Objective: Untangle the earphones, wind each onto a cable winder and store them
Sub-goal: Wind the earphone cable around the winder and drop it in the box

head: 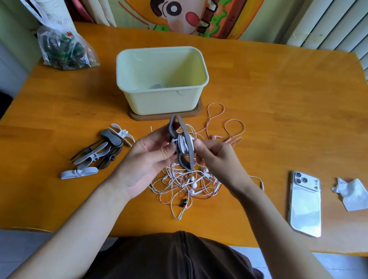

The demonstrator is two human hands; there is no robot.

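Head view: I note the left hand (150, 158) gripping a grey winder (185, 144), white cable wound on its core, above the earphone tangle (185, 185) on the table (271, 93). The right hand (215, 161) pinches the winder's right edge. A cream box (159, 106) stands behind, spare winders (100, 152) to the left. The print on the plastic bag (63, 51) is too blurred to read.

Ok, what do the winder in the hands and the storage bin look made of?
Grey winder: probably soft silicone or rubber, matte, its flaps bending apart. Pale bin: likely rigid plastic, smooth, slightly glossy, with a thin moulded rim.
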